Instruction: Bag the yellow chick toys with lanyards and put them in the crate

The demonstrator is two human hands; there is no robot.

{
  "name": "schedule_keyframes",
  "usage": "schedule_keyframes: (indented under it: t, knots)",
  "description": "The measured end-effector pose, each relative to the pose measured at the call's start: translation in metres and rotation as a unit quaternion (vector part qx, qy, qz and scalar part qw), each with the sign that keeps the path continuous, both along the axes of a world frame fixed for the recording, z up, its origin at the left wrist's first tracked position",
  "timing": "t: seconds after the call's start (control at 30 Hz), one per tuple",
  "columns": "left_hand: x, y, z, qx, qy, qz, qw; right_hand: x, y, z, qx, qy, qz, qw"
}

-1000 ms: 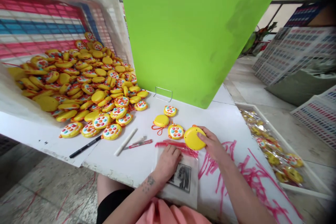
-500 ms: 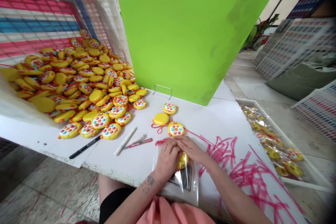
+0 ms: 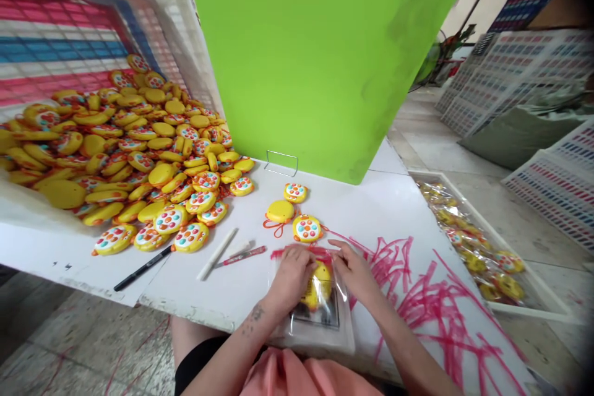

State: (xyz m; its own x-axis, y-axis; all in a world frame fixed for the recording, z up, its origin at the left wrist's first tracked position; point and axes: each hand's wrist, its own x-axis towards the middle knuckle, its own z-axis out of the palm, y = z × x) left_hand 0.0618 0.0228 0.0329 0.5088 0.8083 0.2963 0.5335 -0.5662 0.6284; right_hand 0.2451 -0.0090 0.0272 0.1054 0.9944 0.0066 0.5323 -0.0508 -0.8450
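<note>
A clear plastic bag [image 3: 342,333] lies on the table edge in front of me, with a yellow toy [image 3: 320,288] and a dark flat printed piece inside. My left hand [image 3: 292,275] is closed on the bag's upper left side, its fingertips beside the toy. At the upper right corner of the bag is my right hand [image 3: 355,272], its index finger and thumb apart. Just beyond the bag's top edge lie a toy with coloured dots [image 3: 307,229], a toy lying plain side up [image 3: 279,211] with an orange cord, and another dotted toy [image 3: 296,192].
A heap of yellow toys [image 3: 162,130] spills from a lined crate on the left. A black marker [image 3: 142,269], white pen [image 3: 217,253] and red craft knife [image 3: 241,257] lie nearby. Behind stands a green board [image 3: 315,62]. A tray [image 3: 538,306] of bagged toys is at right.
My hands were together over the bag's top; now the right hand has moved apart to the right. More of the toy in the bag shows. The view has shifted slightly.
</note>
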Motion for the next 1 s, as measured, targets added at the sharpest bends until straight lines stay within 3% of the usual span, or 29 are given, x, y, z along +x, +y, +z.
schedule_keyframes:
  t: [0.2,0.33,0.47,0.57,0.67,0.87,1.0]
  knots:
    - [-0.016,-0.009,0.015,0.047,-0.006,0.016,0.999,-0.006,-0.003,0.006,0.068,0.003,-0.03,0.997]
    - [-0.027,-0.034,0.008,0.044,0.043,-0.042,0.997,-0.009,-0.008,0.008,0.111,-0.002,-0.016,0.994]
    - [-0.028,-0.05,-0.006,0.042,0.095,-0.07,0.992,-0.009,-0.013,0.01,0.158,-0.122,0.072,0.977]
    - [-0.025,-0.052,-0.01,0.058,0.104,-0.05,0.992,-0.008,-0.018,0.013,0.208,-0.234,0.117,0.942]
    - [-0.023,-0.051,-0.009,0.077,0.103,-0.037,0.991,-0.008,-0.023,0.015,0.24,-0.278,0.138,0.92]
    - [-0.021,-0.049,-0.008,0.107,0.107,-0.021,0.988,-0.008,-0.032,0.011,0.275,-0.34,0.136,0.889]
    - [-0.021,-0.049,-0.011,0.103,0.09,-0.004,0.991,-0.012,-0.03,0.007,0.257,-0.354,0.141,0.888]
